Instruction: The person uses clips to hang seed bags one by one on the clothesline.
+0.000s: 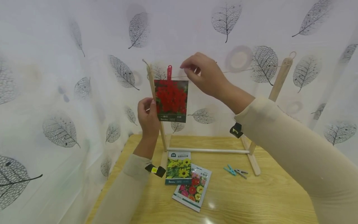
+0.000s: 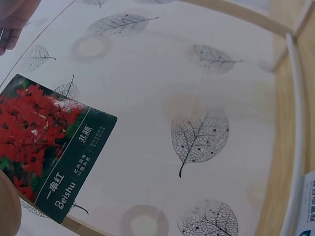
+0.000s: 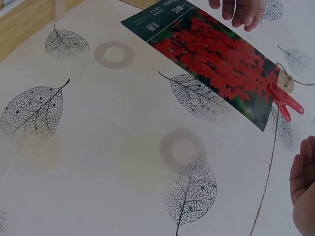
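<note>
A seed packet with red flowers hangs from a thin string, held at its top edge by a red clothespin. My left hand is beside the packet's left edge, fingers loosely bent; in the right wrist view its fingertips sit just off that edge. To the right of the clothespin, my right hand hovers at the string with relaxed fingers. The right wrist view has this hand apart from the clothespin, nothing between its fingers.
The string spans two posts of a wooden frame on the wooden table. A sunflower seed packet overlaps another flower packet in front. Blue and grey clothespins lie to the right. A leaf-patterned curtain hangs behind.
</note>
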`<state>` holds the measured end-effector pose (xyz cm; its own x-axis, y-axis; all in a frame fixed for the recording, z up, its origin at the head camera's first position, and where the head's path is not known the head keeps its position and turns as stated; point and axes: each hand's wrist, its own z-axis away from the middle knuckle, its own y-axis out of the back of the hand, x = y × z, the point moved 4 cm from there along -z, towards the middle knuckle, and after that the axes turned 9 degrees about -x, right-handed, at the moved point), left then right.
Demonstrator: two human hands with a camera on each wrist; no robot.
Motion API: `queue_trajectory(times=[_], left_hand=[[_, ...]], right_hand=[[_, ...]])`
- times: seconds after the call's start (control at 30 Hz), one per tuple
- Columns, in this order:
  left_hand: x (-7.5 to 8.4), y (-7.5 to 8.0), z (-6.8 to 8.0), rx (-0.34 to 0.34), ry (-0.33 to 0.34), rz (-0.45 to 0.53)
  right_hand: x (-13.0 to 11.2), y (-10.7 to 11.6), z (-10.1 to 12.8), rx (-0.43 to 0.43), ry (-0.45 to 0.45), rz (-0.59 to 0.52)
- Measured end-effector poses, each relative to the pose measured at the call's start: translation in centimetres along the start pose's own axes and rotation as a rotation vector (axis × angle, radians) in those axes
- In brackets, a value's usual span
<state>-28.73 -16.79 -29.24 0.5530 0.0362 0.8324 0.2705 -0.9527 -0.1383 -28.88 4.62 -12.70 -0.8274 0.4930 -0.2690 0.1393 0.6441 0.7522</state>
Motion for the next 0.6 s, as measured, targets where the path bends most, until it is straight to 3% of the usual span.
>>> queue_trajectory(times=[0.4, 0.6], left_hand=[[0.8, -0.2, 0.8, -0.012, -0.032, 0.013], [0.7, -0.1, 1.2, -0.009, -0.038, 0.016]], right_hand=[[0.6, 0.0, 1.6, 0.017, -0.051, -0.053], [0.6, 0.0, 2.4, 0.041, -0.032, -0.074]])
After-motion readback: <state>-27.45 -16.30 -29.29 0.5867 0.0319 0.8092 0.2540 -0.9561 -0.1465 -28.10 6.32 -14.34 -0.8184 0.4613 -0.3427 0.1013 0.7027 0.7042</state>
